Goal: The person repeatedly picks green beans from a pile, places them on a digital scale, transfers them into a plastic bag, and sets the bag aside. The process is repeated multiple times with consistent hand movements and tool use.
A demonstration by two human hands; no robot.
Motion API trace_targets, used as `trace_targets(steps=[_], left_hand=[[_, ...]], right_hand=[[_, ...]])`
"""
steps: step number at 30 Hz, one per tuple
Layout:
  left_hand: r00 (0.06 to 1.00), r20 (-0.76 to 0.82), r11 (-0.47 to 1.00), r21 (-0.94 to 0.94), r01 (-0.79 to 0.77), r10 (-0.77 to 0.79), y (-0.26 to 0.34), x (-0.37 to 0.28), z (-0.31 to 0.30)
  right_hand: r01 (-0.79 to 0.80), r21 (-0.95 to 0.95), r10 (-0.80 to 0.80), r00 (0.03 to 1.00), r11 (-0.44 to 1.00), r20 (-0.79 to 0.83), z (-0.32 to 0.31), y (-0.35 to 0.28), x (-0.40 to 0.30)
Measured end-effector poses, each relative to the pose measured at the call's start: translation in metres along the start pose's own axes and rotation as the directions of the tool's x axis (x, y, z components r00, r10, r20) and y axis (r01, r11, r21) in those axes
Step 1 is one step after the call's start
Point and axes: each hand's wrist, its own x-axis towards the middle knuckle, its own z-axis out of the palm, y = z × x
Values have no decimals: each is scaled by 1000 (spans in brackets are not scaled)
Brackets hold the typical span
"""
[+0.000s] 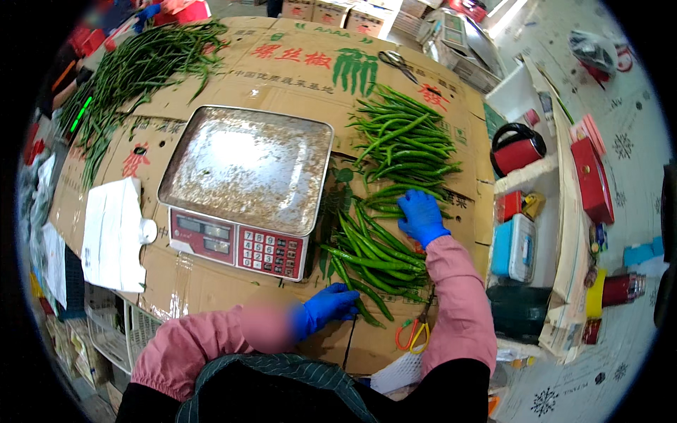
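My left hand (332, 307), in a blue glove, is low in the middle, its fingers closed at a long green chili pepper (366, 309). That pepper lies at the near edge of a loose heap of green chili peppers (378, 254). Farther right, my right hand (420, 218), also gloved in blue, reaches down onto peppers between this heap and a larger, roughly aligned pile of peppers (407, 140). Its fingertips point away from me and are partly hidden, so a grip cannot be made out. Scissors with red and yellow handles (412, 336) lie beside my right forearm.
A digital scale (246, 169) with a bare, stained pan stands left of the peppers on printed cardboard (296, 79). Black scissors (396, 63) lie at the far side. Thin green vegetables (143, 66) heap at far left, near another person's arm. A foam box (529, 185) borders the right.
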Motion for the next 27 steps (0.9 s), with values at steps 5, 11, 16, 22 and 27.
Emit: trace_targets(steps=[5, 11, 16, 22, 27], left_hand=[[1000, 19, 998, 59, -4, 3, 5, 1, 1], [971, -56, 972, 56, -228, 231, 6, 16, 14], [897, -34, 898, -8, -440, 440, 2, 21, 15], [892, -16, 882, -144, -449, 452, -2, 10, 14], [798, 246, 827, -297, -478, 550, 1, -8, 7]], right_hand=[[-166, 519, 78, 979, 839, 187, -2, -9, -26], [-351, 785, -27, 906, 510, 423, -10, -47, -55], [-425, 842, -162, 853, 333, 495, -20, -82, -60], [-444, 894, -207, 882, -63, 423, -17, -101, -79], [-495, 862, -275, 848, -110, 452, 10, -105, -81]])
